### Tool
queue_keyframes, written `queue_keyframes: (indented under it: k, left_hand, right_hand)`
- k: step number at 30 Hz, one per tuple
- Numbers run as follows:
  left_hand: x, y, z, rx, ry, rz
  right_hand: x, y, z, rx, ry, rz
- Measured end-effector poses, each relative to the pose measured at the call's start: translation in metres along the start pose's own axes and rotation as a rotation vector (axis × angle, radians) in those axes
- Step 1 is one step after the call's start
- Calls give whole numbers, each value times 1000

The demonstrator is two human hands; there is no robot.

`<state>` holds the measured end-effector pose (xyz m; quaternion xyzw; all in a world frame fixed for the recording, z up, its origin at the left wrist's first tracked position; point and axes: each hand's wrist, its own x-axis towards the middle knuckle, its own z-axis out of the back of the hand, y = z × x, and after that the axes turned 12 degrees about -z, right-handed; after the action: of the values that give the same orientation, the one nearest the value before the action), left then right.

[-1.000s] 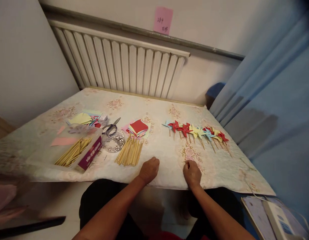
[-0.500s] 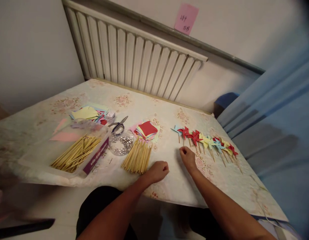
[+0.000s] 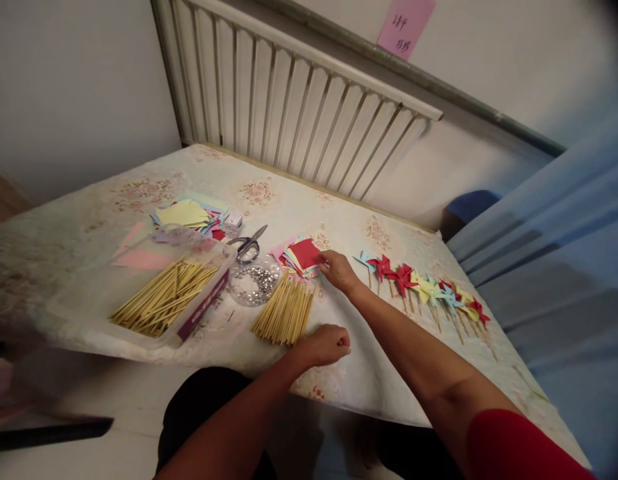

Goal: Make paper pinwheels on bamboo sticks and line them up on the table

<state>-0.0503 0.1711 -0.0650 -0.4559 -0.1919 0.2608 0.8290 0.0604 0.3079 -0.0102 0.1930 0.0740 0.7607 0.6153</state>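
Observation:
My right hand [image 3: 338,269] is at the right edge of a stack of coloured paper squares, its fingertips pinched at the edge of the top red paper square [image 3: 305,253]. My left hand [image 3: 329,345] rests as a loose fist on the tablecloth, with nothing showing in it. Just to its left lies a bundle of thin wooden sticks [image 3: 285,312]. A round clear dish [image 3: 253,285] of small shiny metal pieces is beside the sticks. On the right, several finished paper pinwheels [image 3: 403,279] on sticks lie in a row.
A clear plastic box [image 3: 223,275] with more sticks [image 3: 166,297] stands at the left. Behind it are loose coloured papers [image 3: 181,215], a small white box [image 3: 233,223] and scissors [image 3: 249,248]. A radiator [image 3: 289,100] lines the wall; a blue curtain [image 3: 553,267] hangs at right.
My right hand has moved forward and left from the open tablecloth to the paper stack, its fingers now at the red square. My left fist stays by the sticks. The view has shifted slightly.

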Motion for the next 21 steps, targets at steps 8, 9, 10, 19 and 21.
queue_keyframes:
  k: [8,9,10,19,21]
  left_hand:
    - [-1,-1,3,-340,24,92]
    - [-1,-1,3,-366,20,91]
    - [-1,-1,3,-382,17,89]
    - [0,4,1,-418,15,87]
    - [1,5,0,-403,15,81]
  right_hand:
    - [20,11,-11,-157,218,63]
    - [22,10,-13,-163,220,64]
    - [22,9,-16,-168,218,67]
    - [24,9,-20,-239,214,75]
    - [23,11,-19,-240,219,73]
